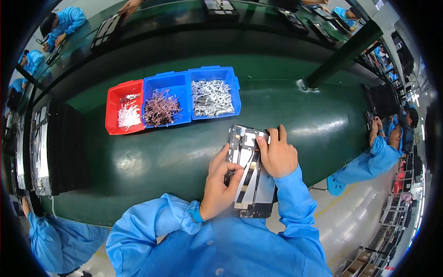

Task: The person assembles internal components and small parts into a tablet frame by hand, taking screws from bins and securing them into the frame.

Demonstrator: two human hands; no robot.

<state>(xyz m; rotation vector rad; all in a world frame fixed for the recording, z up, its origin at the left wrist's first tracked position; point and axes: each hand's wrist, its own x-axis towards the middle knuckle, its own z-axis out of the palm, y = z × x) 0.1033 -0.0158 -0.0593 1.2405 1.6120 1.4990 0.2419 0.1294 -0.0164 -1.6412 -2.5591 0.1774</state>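
Observation:
An opened tablet (261, 192) with a black frame, pale silver panels and thin dark strips lies tilted at the table's near edge. My right hand (279, 154) grips its upper right side, the thumb on the face and the fingers at the edge. My left hand (220, 184) rests on the tablet's left side. Its thumb and forefinger come together over the middle near a dark strip, and whatever is between them is too small to make out. Another left finger lies along the upper left edge.
Beyond the tablet stand a red bin (110, 115) of small white pieces, a blue bin (184, 115) of brownish leads and another blue bin (236, 99) of silvery-white parts. A stack of dark panels (64, 147) is at left. A green post (341, 55) rises at right; co-workers sit nearby.

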